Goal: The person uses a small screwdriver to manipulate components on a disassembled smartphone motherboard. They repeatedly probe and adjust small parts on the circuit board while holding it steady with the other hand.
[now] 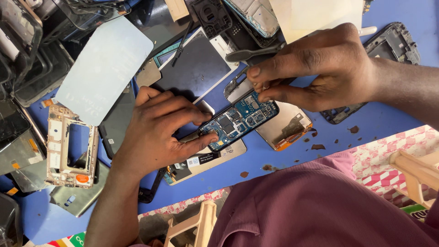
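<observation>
The blue circuit board (238, 120) is lying near the middle of the blue table (283, 160), its long axis running from about eight o'clock up to two o'clock. The left hand (157, 132) is reaching in from seven o'clock, palm down, thumb and forefinger pinching the board's lower end. The right hand (315, 68) is coming in from three o'clock, fingertips pressed together on the board's upper end. A gold phone frame (71, 146) is lying at nine o'clock, a pale back cover (105, 68) at ten o'clock.
</observation>
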